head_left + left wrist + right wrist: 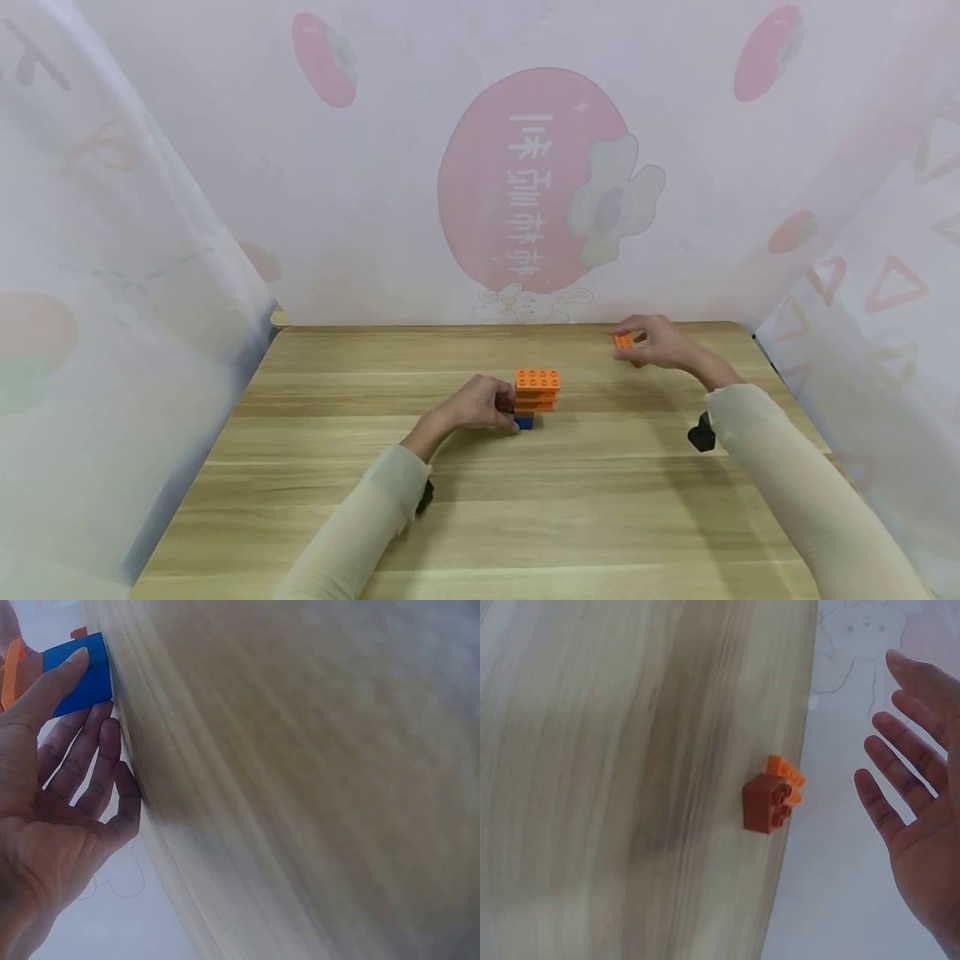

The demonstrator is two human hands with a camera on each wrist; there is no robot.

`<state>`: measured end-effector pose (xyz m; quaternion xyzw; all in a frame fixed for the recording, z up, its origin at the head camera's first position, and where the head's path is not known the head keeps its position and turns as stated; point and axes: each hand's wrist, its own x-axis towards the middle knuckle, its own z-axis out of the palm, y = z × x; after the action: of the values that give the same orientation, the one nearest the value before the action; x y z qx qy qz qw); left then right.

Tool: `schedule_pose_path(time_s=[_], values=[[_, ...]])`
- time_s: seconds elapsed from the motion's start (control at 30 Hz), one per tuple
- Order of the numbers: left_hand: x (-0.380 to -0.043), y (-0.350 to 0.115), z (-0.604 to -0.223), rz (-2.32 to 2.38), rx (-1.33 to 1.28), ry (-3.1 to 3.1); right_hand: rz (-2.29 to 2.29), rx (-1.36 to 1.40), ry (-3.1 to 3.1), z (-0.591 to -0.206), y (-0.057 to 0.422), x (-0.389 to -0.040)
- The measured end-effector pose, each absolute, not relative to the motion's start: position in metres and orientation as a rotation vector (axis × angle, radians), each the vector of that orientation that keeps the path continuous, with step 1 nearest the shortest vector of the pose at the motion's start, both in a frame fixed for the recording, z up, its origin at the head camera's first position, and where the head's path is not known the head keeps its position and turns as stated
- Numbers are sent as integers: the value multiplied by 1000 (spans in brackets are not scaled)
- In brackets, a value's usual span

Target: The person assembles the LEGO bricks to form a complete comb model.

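Note:
Left of the table's middle, my left hand (pixel 476 404) pinches a stack of toy building bricks by its base. Orange bricks (pixel 537 382) with round studs form the upper part, with a blue brick (pixel 525 421) at the bottom. In the left wrist view the thumb lies across the blue brick (pixel 88 679), fingers on its other side. My right hand (pixel 656 342) reaches to the far right, its thumb and fingers spread around a small orange brick (pixel 623 342). The right wrist view shows straight fingers apart from a reddish-orange brick (pixel 765 804) and a brighter orange one (pixel 781 768) beside it.
The wood-grain table (pixel 465 517) ends at the back against a white printed curtain (pixel 375 208). More curtain (pixel 112 250) hangs along both sides. The loose bricks lie close to the far edge. A dark wrist device (pixel 702 433) hangs below the right sleeve.

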<state>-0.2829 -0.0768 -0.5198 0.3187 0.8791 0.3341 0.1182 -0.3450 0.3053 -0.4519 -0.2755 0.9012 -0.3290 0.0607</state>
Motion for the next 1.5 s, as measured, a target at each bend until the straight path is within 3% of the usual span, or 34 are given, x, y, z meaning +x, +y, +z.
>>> schedule_pose_path(time_s=[0.8,1.5], values=[[-282,-75,-519,953,939,2581,-992,-634,2762,-494,351,-352],[-282,-77,-519,955,934,2585,-1031,-621,2819,-516,348,-354]])
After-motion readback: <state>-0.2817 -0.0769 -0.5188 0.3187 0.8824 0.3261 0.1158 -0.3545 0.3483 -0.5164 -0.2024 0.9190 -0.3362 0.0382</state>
